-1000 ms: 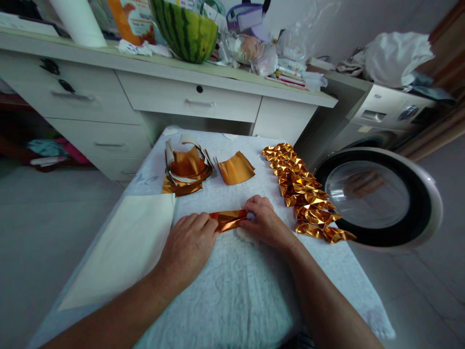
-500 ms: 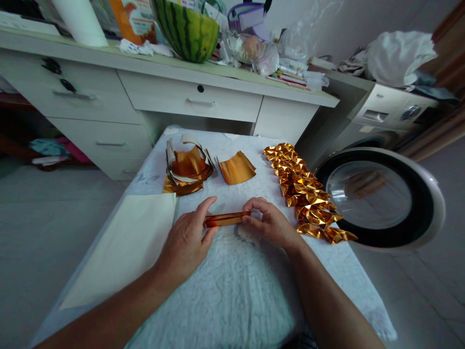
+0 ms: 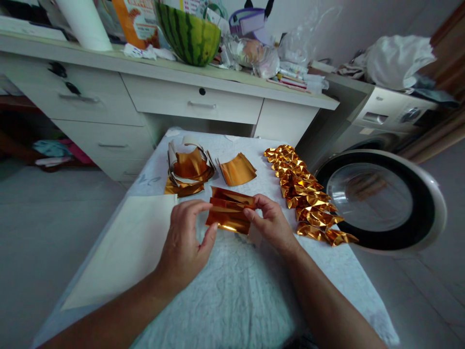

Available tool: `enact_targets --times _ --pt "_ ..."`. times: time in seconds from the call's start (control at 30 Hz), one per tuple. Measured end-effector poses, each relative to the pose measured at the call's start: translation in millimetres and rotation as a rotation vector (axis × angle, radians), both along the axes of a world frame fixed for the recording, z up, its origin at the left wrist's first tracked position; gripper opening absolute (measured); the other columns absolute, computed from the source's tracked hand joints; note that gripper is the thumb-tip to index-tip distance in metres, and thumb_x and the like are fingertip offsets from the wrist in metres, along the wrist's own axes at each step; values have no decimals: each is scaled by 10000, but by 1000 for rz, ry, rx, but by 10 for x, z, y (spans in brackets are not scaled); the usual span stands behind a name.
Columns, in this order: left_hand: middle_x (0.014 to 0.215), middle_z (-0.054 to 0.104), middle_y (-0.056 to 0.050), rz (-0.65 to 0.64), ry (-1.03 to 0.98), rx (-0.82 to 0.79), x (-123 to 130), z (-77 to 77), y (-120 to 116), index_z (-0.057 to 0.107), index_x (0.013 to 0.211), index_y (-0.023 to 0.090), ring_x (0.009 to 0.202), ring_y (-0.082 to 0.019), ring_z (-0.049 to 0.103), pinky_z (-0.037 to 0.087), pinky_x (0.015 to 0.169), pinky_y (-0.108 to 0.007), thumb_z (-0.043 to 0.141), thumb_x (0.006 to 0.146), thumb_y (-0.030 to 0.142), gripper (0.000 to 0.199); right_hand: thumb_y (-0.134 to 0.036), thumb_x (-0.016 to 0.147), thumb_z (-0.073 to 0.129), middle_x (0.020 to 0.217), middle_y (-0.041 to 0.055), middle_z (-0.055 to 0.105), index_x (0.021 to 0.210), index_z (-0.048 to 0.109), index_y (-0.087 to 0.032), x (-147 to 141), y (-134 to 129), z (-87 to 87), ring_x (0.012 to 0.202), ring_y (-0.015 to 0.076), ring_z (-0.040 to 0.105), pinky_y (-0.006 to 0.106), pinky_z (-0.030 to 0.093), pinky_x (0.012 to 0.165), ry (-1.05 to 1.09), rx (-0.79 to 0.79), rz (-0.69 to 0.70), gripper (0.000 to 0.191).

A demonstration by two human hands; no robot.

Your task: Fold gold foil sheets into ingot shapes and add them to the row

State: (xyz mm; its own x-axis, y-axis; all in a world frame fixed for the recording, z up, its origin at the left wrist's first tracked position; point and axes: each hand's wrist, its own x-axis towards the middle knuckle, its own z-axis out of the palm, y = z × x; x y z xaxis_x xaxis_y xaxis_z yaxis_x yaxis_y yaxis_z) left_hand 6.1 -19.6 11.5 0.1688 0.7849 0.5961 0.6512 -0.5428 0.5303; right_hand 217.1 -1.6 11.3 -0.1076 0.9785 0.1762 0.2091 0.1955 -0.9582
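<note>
A creased sheet of shiny gold foil paper (image 3: 229, 213) is spread between my hands above the cloth-covered table. My right hand (image 3: 271, 220) pinches its right edge between thumb and fingers. At the sheet's left edge is my left hand (image 3: 187, 242), its thumb and index finger apart, the fingertips at or near the foil. Beyond the sheet lies a small stack of curved gold paper (image 3: 238, 169). To the left of that stack sits a bundle of gold and white papers (image 3: 189, 167). Folded gold foil pieces (image 3: 303, 186) form a long row on the right.
A pale paper sheet (image 3: 123, 252) covers the table's left side. Behind the table stands a white counter (image 3: 163, 104) with drawers, bearing a cut watermelon (image 3: 189, 36) and plastic bags. On the right, a washing machine's round door (image 3: 381, 198) hangs open beside the table.
The gold foil between my hands was a narrow folded strip and is now opened out into a wider creased sheet. My left hand has moved slightly, its thumb and index finger still apart.
</note>
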Motion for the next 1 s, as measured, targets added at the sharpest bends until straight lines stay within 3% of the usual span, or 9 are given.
enact_targets --times 0.1,0.17,0.27,0.37,0.47,0.73,0.8,0.9,1.0 --pt "1085 599 -71 -188 117 -75 33 0 -39 518 1137 205 1057 -218 557 481 932 -395 506 901 167 239 -336 841 628 725 -22 545 798 578 -194 -83 -13 -32 707 132 494 254 402 679 13 5 -1 157" --pt "1137 609 -80 -235 138 -143 52 -13 -44 510 1197 208 1095 -227 558 476 950 -413 497 913 190 285 -344 846 624 732 -15 566 822 601 -191 -136 -29 -34 715 135 508 264 413 702 -8 14 10 157" --pt "1153 621 -83 -236 83 -246 64 -18 -27 517 1202 211 1100 -230 576 484 943 -417 496 913 219 290 -345 844 634 753 -6 582 872 639 -196 -187 -55 -6 741 142 533 277 425 727 -42 32 54 152" --pt "1033 654 -53 -235 -21 -374 55 17 -3 563 1074 209 989 -203 621 507 868 -365 518 903 246 181 -339 838 650 800 3 572 980 674 -209 -194 -75 28 792 151 551 289 433 754 -58 78 133 194" --pt "987 672 -36 -222 -135 -469 35 58 23 579 1044 203 910 -186 638 509 817 -328 560 889 329 200 -316 852 632 827 6 545 1068 676 -230 -186 -88 42 822 155 545 299 436 771 -83 126 199 237" --pt "741 613 25 -149 -296 -603 -6 23 94 597 885 194 677 -143 578 445 625 -245 534 889 384 200 -239 845 591 844 4 529 1191 624 -236 -217 -109 44 820 153 531 300 440 756 -152 162 300 347" --pt "714 592 35 -116 -321 -621 -17 7 99 597 872 195 637 -131 545 417 588 -232 528 894 379 198 -238 845 580 818 -1 518 1100 644 -221 -215 -105 40 780 145 523 281 432 707 -146 132 239 263" --pt "702 578 34 -80 -374 -611 -37 -1 105 603 856 188 646 -131 532 411 597 -230 537 891 383 208 -262 840 571 769 -10 502 927 593 -202 -195 -79 15 714 137 492 273 421 664 -136 86 -16 108" --pt "748 613 19 -98 -478 -618 -53 -3 112 620 922 181 705 -149 572 449 656 -244 545 886 376 212 -301 775 650 941 39 551 1010 521 -197 -173 -43 -14 851 169 520 297 449 725 -153 65 -228 288"
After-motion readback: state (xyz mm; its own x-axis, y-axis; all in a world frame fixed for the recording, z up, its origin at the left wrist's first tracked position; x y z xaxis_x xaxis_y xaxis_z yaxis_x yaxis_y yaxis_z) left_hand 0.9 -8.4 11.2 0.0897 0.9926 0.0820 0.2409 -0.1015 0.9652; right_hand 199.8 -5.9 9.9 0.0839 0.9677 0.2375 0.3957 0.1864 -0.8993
